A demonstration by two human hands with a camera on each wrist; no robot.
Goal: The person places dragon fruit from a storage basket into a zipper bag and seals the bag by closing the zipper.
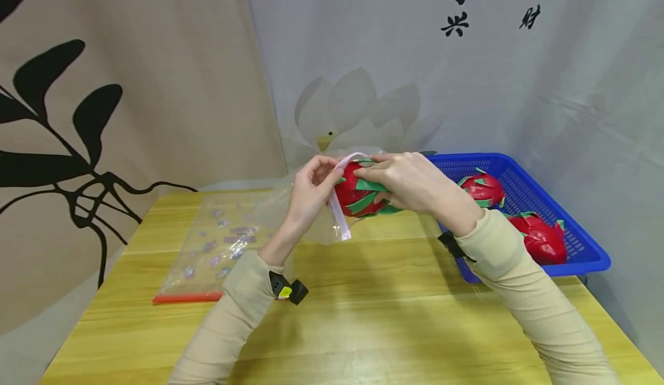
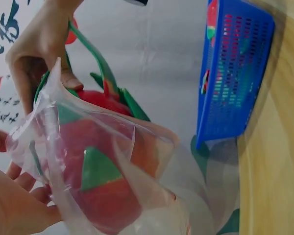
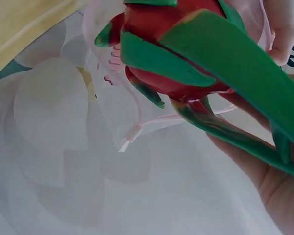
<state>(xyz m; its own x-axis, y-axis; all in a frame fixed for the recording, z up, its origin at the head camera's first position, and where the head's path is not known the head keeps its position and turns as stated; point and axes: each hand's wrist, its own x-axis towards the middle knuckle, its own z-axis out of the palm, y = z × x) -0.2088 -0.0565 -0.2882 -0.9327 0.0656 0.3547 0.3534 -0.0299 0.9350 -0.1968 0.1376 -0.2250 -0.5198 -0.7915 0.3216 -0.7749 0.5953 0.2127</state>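
A red dragon fruit (image 1: pixel 349 188) with green scales is partly inside a clear plastic bag (image 2: pixel 159 200) with a pink edge strip (image 1: pixel 339 218). My left hand (image 1: pixel 306 192) pinches the bag by its open rim, on the left of the fruit. From the right, my right hand (image 1: pixel 417 182) grips the fruit near its leafy end. Long green leaves (image 3: pixel 235 63) stick out of the bag in the right wrist view. Through the film, the left wrist view shows the fruit's lower part within the bag. Both hands are raised above the table.
On the right stands a blue basket (image 1: pixel 586 246) holding more dragon fruits (image 1: pixel 542 241). Flat on the left of the wooden table (image 1: pixel 353 327) lies another clear bag (image 1: pixel 202 270) with small printed patterns and a red-orange edge. A printed curtain (image 1: pixel 441 85) hangs behind.
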